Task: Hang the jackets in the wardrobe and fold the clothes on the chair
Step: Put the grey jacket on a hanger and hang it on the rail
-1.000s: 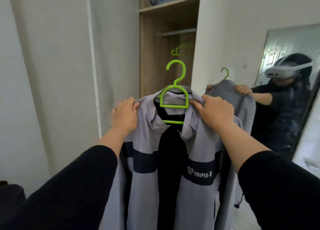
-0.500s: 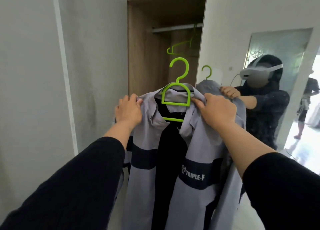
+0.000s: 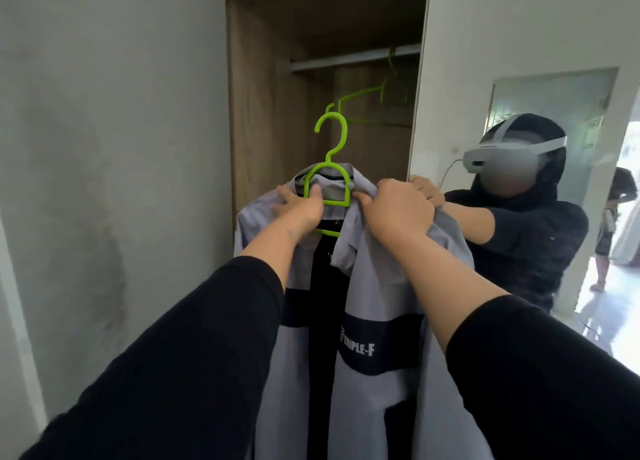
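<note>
Grey jacket (image 3: 374, 286), smooth fabric with dark navy chest band, hangs on a lime-green plastic hanger (image 3: 327, 179) just below the wardrobe rail (image 3: 353, 59). My left hand (image 3: 301, 210) has shifted inward, now pinching hanger and collar; my right hand (image 3: 398, 210) bunches the shoulder cloth. Wardrobe opening looms closer than before.

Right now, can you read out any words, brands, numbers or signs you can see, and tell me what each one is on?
"TRIPLE-F": white letters on the dark band across the chest of the grey jacket, right of its open front.
A small white logo mark sits just left of that word, partly cut off at the front edge; it cannot be read as text.
No other text shows on the green hanger, the wardrobe or the mirror.
</note>
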The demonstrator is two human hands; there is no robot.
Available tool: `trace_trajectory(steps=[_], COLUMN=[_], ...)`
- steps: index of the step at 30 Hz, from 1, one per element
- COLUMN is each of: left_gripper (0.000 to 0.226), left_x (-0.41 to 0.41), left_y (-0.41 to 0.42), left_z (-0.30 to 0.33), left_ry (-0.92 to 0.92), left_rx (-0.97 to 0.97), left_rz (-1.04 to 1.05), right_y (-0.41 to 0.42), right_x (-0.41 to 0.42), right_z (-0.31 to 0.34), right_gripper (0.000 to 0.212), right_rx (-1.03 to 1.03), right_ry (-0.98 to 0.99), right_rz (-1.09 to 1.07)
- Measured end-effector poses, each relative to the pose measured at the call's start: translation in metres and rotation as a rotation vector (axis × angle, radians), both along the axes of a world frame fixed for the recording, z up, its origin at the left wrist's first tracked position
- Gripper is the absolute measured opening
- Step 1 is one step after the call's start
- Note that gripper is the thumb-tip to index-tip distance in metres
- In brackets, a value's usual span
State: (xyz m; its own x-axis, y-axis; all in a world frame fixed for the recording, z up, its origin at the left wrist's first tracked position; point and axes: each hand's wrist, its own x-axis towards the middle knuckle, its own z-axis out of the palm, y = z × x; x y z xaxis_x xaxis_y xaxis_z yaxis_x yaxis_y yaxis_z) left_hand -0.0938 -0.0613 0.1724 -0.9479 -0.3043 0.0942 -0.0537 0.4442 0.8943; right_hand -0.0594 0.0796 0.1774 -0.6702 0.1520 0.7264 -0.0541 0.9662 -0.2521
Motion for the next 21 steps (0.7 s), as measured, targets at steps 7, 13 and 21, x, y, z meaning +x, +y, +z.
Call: trace_trajectory(steps=[7, 13, 21], left_gripper=[0.101, 0.064, 0.039], left_x=[-0.062, -0.137, -0.187], left_y=[0.001, -0.027, -0.028], left_z=[0.036, 0.048, 0.074], left_ry=[0.007, 0.141, 0.095], left_rx=[0.109, 0.227, 0.161], left_rz=[-0.276, -0.201, -0.361], right_y=[-0.029, -0.059, -0.038], right_x=[-0.074, -0.135, -0.173], right_z=[0.005, 0.025, 0.034], right_gripper=[0.038, 0.020, 0.025], right_rx=[-0.246, -0.395, -0.957], right_ry=[-0.162, -0.299, -0.646], right_rz=[0.172, 0.404, 0.796])
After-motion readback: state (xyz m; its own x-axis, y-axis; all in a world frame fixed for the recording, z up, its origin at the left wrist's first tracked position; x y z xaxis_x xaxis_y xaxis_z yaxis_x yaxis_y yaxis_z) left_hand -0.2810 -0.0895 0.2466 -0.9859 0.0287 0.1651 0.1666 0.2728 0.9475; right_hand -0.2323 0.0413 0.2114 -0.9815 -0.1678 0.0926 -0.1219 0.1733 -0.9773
